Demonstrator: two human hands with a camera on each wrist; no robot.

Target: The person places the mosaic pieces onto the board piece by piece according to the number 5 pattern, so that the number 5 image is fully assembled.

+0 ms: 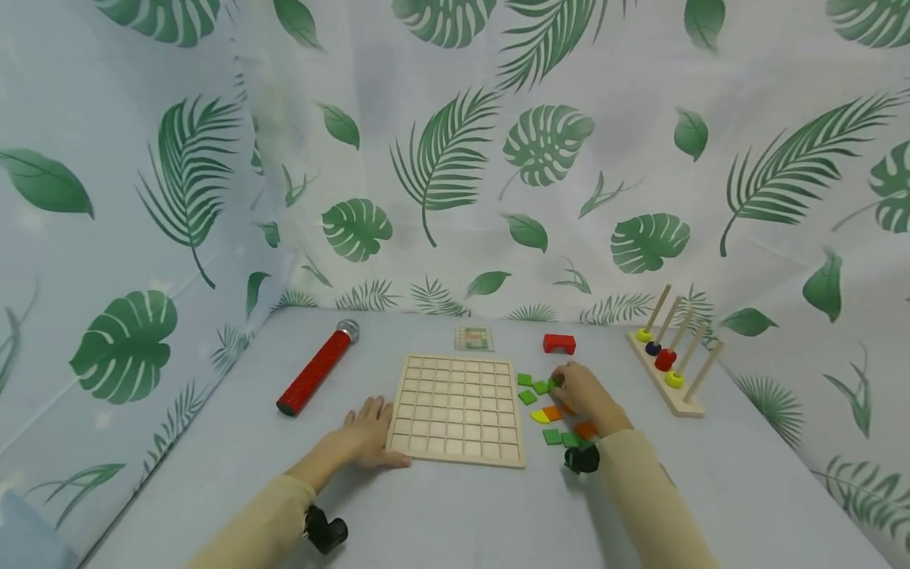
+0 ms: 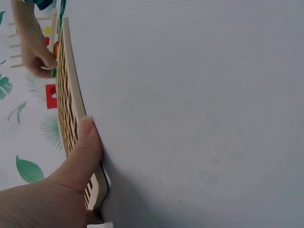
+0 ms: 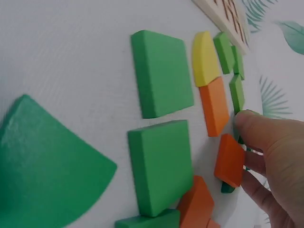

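**Fingers Down Among Coloured Tiles Beside Grid Board**

Pinched between right thumb and fingertips: a small green tile, just right of the wooden grid board, at the far end of a loose scatter of flat pieces. Right hand curled over that scatter, fingers bent down onto the tile's edge in the right wrist view. Around it, close to the board's right edge: more green squares, a yellow quarter-round, orange pieces, one large green quarter-round nearest the wrist camera. Left hand pressed against the board's near left corner, thumb laid along its rim, fingers relaxed and spread, gripping nothing. Board's cells bare wood. Beyond the board: a small pattern card and a red arch block. Left of the board, a red tube with a silver cap. Far right of the board, a wooden peg rack carrying yellow, blue and red rings.
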